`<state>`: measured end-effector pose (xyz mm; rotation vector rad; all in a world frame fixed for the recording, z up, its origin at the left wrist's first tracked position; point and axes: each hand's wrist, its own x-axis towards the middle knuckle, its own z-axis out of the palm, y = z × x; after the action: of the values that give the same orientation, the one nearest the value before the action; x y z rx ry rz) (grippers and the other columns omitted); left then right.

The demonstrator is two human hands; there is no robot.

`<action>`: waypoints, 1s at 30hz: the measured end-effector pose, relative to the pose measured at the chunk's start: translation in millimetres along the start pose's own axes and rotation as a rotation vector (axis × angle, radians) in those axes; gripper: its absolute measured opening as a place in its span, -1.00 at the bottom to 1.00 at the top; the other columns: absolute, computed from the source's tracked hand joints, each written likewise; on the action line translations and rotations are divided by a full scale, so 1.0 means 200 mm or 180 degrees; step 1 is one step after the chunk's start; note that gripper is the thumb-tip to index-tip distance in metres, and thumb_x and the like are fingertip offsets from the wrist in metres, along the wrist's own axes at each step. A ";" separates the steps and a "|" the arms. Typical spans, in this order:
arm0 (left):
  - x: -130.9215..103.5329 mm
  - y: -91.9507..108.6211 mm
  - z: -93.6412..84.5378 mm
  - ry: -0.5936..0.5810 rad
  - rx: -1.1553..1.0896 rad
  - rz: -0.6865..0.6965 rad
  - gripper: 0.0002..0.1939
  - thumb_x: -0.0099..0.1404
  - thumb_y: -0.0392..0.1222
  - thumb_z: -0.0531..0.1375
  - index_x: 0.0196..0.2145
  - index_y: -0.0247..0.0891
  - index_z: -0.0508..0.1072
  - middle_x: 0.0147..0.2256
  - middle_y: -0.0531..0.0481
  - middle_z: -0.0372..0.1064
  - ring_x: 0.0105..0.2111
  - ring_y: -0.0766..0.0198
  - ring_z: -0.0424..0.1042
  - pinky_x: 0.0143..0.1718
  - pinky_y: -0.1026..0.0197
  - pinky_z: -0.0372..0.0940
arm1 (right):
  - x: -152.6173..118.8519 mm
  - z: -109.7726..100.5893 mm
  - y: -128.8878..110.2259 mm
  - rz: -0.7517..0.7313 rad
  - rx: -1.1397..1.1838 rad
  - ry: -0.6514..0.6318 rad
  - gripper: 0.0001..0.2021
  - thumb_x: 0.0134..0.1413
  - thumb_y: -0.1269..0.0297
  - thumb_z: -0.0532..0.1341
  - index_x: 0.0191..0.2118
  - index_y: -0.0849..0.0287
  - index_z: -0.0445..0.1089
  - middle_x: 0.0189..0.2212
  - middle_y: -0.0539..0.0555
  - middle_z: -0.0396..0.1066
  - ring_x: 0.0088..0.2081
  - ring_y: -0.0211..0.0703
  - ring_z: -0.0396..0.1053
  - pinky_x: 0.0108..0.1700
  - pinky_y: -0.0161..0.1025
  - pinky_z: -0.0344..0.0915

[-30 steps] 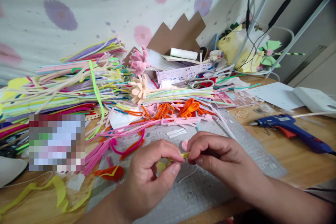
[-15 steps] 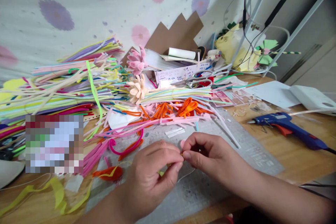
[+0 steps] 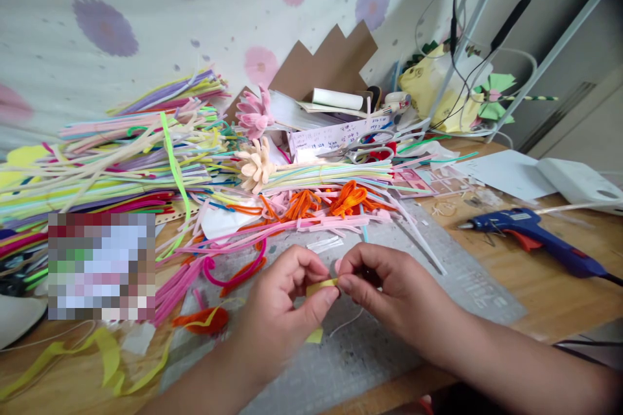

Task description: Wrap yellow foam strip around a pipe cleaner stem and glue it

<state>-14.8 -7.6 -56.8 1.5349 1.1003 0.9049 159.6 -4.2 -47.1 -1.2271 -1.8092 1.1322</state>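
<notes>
Above the grey cutting mat point(image 3: 370, 363), my left hand point(image 3: 287, 305) holds a narrow yellow strip point(image 3: 321, 286) between thumb and fingers. The strip's right end is pinched by the thumb and forefinger of my right hand point(image 3: 389, 279), and the fingertips of both hands nearly meet there. A yellow end point(image 3: 315, 336) hangs below my left thumb. A small pink piece point(image 3: 337, 266) shows just behind the fingertips. Short white strips point(image 3: 325, 244) lie on the mat beyond my hands.
Colourful pipe cleaners point(image 3: 121, 162) are heaped at the left. Orange bundles point(image 3: 348, 198) lie behind the mat, near a cream flower point(image 3: 254, 165) and a pink flower point(image 3: 255, 112). A blue glue gun point(image 3: 540, 237) rests at the right. Yellow ribbon point(image 3: 109, 356) curls at the front left.
My left fingers have lifted and spread from the thumb, so more of the yellow strip shows. My right hand has barely moved and still pinches its end.
</notes>
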 end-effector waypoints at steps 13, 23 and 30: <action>0.02 0.00 -0.02 -0.0227 -0.0388 -0.0580 -0.92 0.22 -0.25 0.13 -0.44 -0.24 0.34 -0.57 0.13 0.33 -0.59 0.40 0.21 -0.56 0.35 0.11 | 0.02 -0.05 0.00 0.0549 0.1169 -0.0593 -0.73 0.13 0.09 0.13 -0.39 0.23 0.30 -0.54 -0.03 0.24 -0.50 -0.30 0.20 -0.42 -0.32 0.17; 0.03 0.02 -0.01 -0.0280 -0.0529 -0.0643 -0.88 0.20 -0.25 0.15 -0.48 -0.28 0.35 -0.60 0.13 0.31 -0.62 0.43 0.20 -0.58 0.37 0.10 | 0.02 -0.03 0.02 0.0693 0.1042 -0.0430 -0.69 0.09 0.07 0.17 -0.51 0.21 0.27 -0.59 -0.03 0.29 -0.53 -0.32 0.23 -0.43 -0.34 0.18; 0.04 0.00 -0.01 -0.0251 -0.0566 -0.0689 -0.90 0.21 -0.25 0.14 -0.46 -0.27 0.35 -0.61 0.14 0.30 -0.63 0.43 0.18 -0.59 0.37 0.08 | 0.01 -0.04 0.00 0.0233 0.0556 -0.0277 -0.80 0.07 0.16 0.17 -0.38 0.22 0.37 -0.47 0.03 0.37 -0.44 -0.25 0.26 -0.39 -0.32 0.20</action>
<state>-14.8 0.1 -57.1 1.2686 1.0758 0.7659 165.5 -0.4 -44.7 -1.1653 -1.6995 1.3733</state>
